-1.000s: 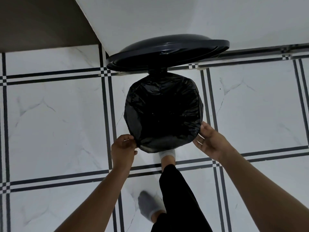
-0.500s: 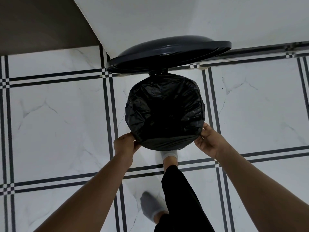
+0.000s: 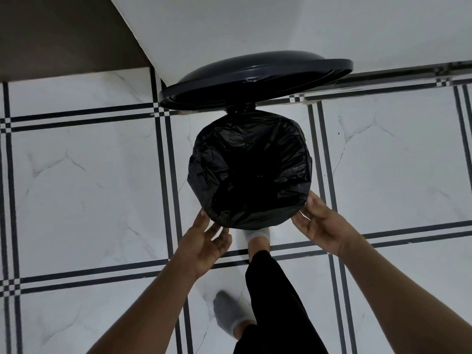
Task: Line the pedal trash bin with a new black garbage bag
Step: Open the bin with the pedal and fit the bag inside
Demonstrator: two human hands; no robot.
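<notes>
- Nearest the camera, a leg in dark trousers (image 3: 278, 297) reaches forward, and a foot in a grey sock (image 3: 228, 315) stands on the floor (image 3: 89, 200) beside it.
- The floor is white marbled tile crossed by paired dark stripes.
- Two bare forearms stretch forward from the lower corners toward the bin.
- The left hand (image 3: 204, 241) is spread, its fingers straight and loosely fanned; the fingertips lie at the near left edge of the black garbage bag (image 3: 250, 169), and whether they touch the plastic cannot be told.
- The right hand (image 3: 319, 223) is also spread, palm facing the bin, fingers straight and laid against the near right edge of the bag.
- Between the hands, a foot in a white sock (image 3: 258, 235) goes under the front of the pedal trash bin (image 3: 310, 159); the pedal itself is hidden.
- The bag sits in the bin, its crinkled plastic folded out over the rim all the way round, so only a sliver of the bin wall shows on the right side.
- Beyond the bag, the dark round lid (image 3: 255, 77) stands raised on its hinge, tilted back.
- Behind the lid runs a white wall (image 3: 281, 26), with a darker brown surface (image 3: 58, 34) to the left.
</notes>
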